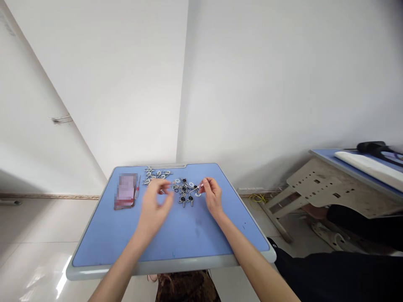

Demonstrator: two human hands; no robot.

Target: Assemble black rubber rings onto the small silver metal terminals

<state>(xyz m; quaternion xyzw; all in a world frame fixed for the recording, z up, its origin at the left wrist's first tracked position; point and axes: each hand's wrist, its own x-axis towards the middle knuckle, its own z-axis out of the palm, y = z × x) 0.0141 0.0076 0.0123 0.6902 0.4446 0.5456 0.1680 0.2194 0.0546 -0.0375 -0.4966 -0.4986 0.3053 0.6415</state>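
My right hand [213, 196] is closed in a pinch on a small screwdriver [195, 188], its thin metal shaft slanting down to the left over a cluster of metal parts with black round centres [184, 189]. Several flat oval metal plates [191, 184] and dark rings [176, 189] lie among these parts. Left of the cluster, my left hand [154, 203] is smeared by motion, with thumb and fingers apart; nothing clear shows between them. Just beyond it is a group of small metal fittings [159, 174], partly hidden by the fingers.
A phone [126, 191] lies on the left of the blue table [189, 239], a slim red-and-clear tool [137, 187] beside it. White walls stand behind. To the right are another desk [324, 155], a person's dark-clothed leg [355, 224] and a yellow cable [258, 198] on the floor.
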